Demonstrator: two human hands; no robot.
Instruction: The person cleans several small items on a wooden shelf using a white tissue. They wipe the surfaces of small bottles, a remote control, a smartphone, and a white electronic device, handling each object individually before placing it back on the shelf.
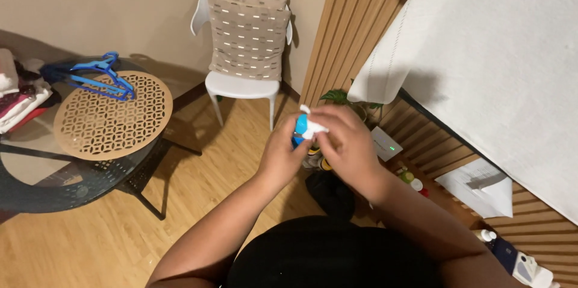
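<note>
Largest nearby are the white bed point(512, 71) at the right, the round glass table point(36, 192) at the left with a perforated mat point(114, 116) and blue hangers point(99, 77) near its far edge, and a white chair point(241, 86) bearing a cushion point(247, 29) by the wall; none of them stands between the hands. Held in mid-air above the wood floor point(198, 192), the left hand point(280, 155) wraps the body of a small blue-and-white spray bottle point(303, 126) while the right hand point(346, 143) pinches its white nozzle, fingers of both curled tight round it. The bottle looks light, stiff plastic, perhaps slick, best gripped round the body rather than by the thin trigger.
</note>
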